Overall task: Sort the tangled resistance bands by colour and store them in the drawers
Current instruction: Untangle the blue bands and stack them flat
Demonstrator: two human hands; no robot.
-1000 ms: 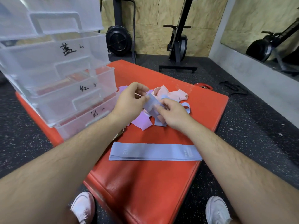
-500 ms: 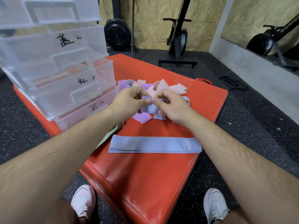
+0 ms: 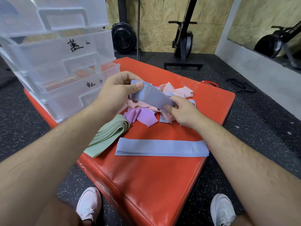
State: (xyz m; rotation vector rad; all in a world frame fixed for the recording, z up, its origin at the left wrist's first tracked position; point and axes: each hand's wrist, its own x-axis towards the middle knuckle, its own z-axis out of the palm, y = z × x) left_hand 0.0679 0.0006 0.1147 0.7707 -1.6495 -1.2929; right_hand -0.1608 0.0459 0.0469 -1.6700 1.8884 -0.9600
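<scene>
One blue band (image 3: pixel 153 97) pinched at either end by left hand (image 3: pixel 117 92) and right hand (image 3: pixel 183 110), above one pink-and-purple tangle (image 3: pixel 145 116) on the red mat (image 3: pixel 162 176). Nearer: one flat blue stack (image 3: pixel 161 147), one green stack (image 3: pixel 107 134); left, one drawer unit (image 3: pixel 57 62). Half a second ago bunched low; now raised, spread.

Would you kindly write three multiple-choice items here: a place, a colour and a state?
1. The green stack lies on the red mat: A) left of the flat blue stack B) right of it C) on top of it.
2. The held band is: A) pink B) green C) blue.
3. The held band is: A) lying loose B) pinched by left hand and right hand C) pinched by one hand only.
Answers: A, green sits left of blue; C, it matches the blue stack; B, a hand grips each end.
</scene>
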